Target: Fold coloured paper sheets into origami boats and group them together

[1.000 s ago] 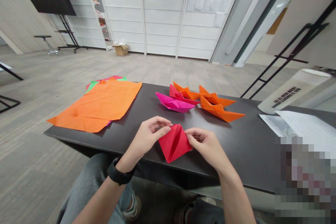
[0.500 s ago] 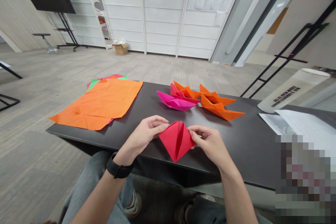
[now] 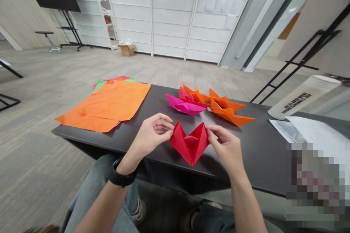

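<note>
A folded red paper (image 3: 188, 145), its two upper points spread apart with a small peak between them, is held over the front of the dark table (image 3: 262, 153). My left hand (image 3: 155, 133) pinches its left side between thumb and fingers. On the other side, my right hand (image 3: 224, 143) pinches the right edge. Just beyond my hands lie several folded paper boats: a magenta boat (image 3: 187, 107), a pinkish-red boat (image 3: 190, 95) behind it, and orange boats (image 3: 232, 116) to the right.
A stack of orange paper sheets (image 3: 109, 105) with green and red edges lies at the table's left. To the right are a white cylinder (image 3: 300, 98) with printed text and some white papers (image 3: 319, 127). A blurred patch covers the lower right corner.
The red paper has opened from a nearly closed diamond into a shape with two spread points and a peak showing between. My hands have moved slightly apart, the right one outward.
</note>
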The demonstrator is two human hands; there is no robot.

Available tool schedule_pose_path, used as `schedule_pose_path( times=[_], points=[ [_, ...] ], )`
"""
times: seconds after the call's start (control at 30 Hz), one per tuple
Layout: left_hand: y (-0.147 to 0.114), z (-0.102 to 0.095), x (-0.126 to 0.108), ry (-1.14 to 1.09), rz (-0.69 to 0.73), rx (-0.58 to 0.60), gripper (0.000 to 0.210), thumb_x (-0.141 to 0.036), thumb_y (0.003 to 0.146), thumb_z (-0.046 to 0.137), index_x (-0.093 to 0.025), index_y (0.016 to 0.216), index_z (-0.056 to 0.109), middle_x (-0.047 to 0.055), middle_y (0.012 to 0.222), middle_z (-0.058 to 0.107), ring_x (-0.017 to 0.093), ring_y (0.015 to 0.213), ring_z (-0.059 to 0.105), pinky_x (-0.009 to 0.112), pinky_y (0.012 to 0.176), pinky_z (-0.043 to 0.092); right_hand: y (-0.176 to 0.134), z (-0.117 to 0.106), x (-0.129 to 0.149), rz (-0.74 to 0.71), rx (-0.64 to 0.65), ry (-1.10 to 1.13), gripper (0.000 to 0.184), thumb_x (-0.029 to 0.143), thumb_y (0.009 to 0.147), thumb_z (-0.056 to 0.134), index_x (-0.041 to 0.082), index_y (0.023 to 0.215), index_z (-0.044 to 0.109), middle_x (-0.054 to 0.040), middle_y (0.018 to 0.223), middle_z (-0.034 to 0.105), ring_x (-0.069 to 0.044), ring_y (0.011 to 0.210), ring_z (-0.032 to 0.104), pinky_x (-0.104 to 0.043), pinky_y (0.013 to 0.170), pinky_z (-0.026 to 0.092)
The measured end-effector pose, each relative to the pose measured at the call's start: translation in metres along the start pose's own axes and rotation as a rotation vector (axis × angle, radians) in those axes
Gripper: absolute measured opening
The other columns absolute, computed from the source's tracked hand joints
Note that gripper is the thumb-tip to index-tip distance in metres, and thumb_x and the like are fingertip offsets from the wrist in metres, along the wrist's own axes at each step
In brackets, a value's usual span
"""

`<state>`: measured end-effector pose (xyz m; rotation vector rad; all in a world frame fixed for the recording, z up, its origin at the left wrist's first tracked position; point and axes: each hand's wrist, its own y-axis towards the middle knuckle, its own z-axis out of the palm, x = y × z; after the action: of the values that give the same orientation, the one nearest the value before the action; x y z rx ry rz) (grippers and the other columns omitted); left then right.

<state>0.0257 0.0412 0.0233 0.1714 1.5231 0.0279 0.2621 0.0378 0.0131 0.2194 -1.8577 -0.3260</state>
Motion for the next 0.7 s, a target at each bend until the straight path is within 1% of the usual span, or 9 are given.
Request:
schedule_pose_path(
  times=[0.07, 0.17, 0.27, 0.33, 0.43, 0.5, 0.6, 0.63, 0.7],
  points=[
    [0.001, 0.001, 0.004, 0.01, 0.021, -0.007, 0.028, -0.018, 0.066, 0.078, -0.018, 0.089, 0.063, 0.002, 0.078, 0.075, 0.016, 0.073, 0.072, 0.025, 0.068, 0.056, 0.0, 0.001, -0.004, 0.008, 0.048, 0.031, 0.025, 0.042, 0.087, 0.066, 0.02, 0.098, 0.074, -0.0078, 0.091, 0.076, -0.021, 0.079, 0.071, -0.029, 0.063, 0.06],
    [0.004, 0.001, 0.013, 0.028, 0.044, -0.011, 0.024, -0.021, 0.071, 0.076, -0.018, 0.092, 0.063, 0.002, 0.081, 0.074, 0.017, 0.078, 0.072, 0.025, 0.071, 0.057, 0.0, 0.0, -0.01, 0.002, 0.136, 0.025, 0.025, 0.038, 0.089, 0.066, 0.022, 0.106, 0.072, -0.0083, 0.102, 0.074, -0.023, 0.093, 0.07, -0.03, 0.07, 0.059],
    [0.007, -0.002, 0.02, 0.058, 0.086, -0.026, 0.019, -0.02, 0.077, 0.072, -0.018, 0.093, 0.062, 0.003, 0.085, 0.071, 0.016, 0.082, 0.07, 0.025, 0.074, 0.056, 0.0, -0.001, -0.015, -0.02, 0.176, -0.017, 0.02, 0.037, 0.092, 0.062, 0.021, 0.097, 0.072, -0.0079, 0.101, 0.071, -0.021, 0.09, 0.068, -0.031, 0.073, 0.058],
    [0.008, -0.005, 0.022, 0.092, 0.125, -0.023, 0.018, -0.019, 0.08, 0.068, -0.019, 0.097, 0.061, 0.002, 0.09, 0.069, 0.015, 0.084, 0.068, 0.024, 0.075, 0.055, 0.001, -0.001, -0.019, -0.01, 0.156, -0.028, 0.02, 0.037, 0.094, 0.059, 0.02, 0.093, 0.07, -0.0072, 0.097, 0.07, -0.02, 0.085, 0.067, -0.032, 0.074, 0.057],
    [0.008, -0.007, 0.023, 0.164, 0.189, 0.012, 0.013, -0.018, 0.087, 0.06, -0.021, 0.1, 0.058, 0.001, 0.096, 0.063, 0.013, 0.088, 0.065, 0.023, 0.077, 0.052, 0.001, 0.001, -0.023, 0.023, 0.102, -0.05, 0.018, 0.038, 0.094, 0.058, 0.021, 0.095, 0.064, -0.0064, 0.095, 0.068, -0.02, 0.087, 0.066, -0.033, 0.075, 0.056],
    [0.007, -0.007, 0.024, 0.227, 0.223, 0.036, 0.006, -0.016, 0.09, 0.055, -0.021, 0.094, 0.055, 0.0, 0.094, 0.06, 0.012, 0.087, 0.063, 0.023, 0.078, 0.051, 0.001, 0.003, -0.026, 0.026, 0.067, -0.018, 0.016, 0.038, 0.092, 0.061, 0.023, 0.097, 0.057, -0.0052, 0.094, 0.068, -0.02, 0.086, 0.067, -0.032, 0.071, 0.056],
    [0.007, -0.006, 0.026, 0.292, 0.252, 0.04, 0.01, -0.013, 0.09, 0.052, -0.021, 0.084, 0.052, -0.001, 0.088, 0.058, 0.012, 0.083, 0.061, 0.024, 0.078, 0.05, 0.001, 0.005, -0.028, -0.001, 0.022, 0.057, 0.02, 0.035, 0.09, 0.064, 0.025, 0.096, 0.047, -0.0034, 0.093, 0.067, -0.019, 0.082, 0.067, -0.029, 0.064, 0.056],
    [0.007, -0.006, 0.027, 0.296, 0.257, 0.033, 0.01, -0.012, 0.089, 0.052, -0.02, 0.083, 0.052, -0.001, 0.088, 0.058, 0.013, 0.083, 0.061, 0.024, 0.078, 0.05, 0.001, 0.005, -0.029, -0.015, 0.025, 0.047, 0.017, 0.034, 0.09, 0.062, 0.025, 0.093, 0.048, -0.0034, 0.092, 0.067, -0.019, 0.081, 0.066, -0.029, 0.065, 0.057],
    [0.009, -0.007, 0.03, 0.285, 0.26, 0.015, 0.01, -0.011, 0.087, 0.053, -0.02, 0.082, 0.056, 0.001, 0.09, 0.06, 0.014, 0.085, 0.062, 0.024, 0.077, 0.051, 0.002, 0.004, -0.029, -0.055, 0.058, -0.026, 0.009, 0.03, 0.092, 0.058, 0.023, 0.087, 0.056, -0.0047, 0.094, 0.066, -0.019, 0.083, 0.065, -0.03, 0.068, 0.058]
  ],
)
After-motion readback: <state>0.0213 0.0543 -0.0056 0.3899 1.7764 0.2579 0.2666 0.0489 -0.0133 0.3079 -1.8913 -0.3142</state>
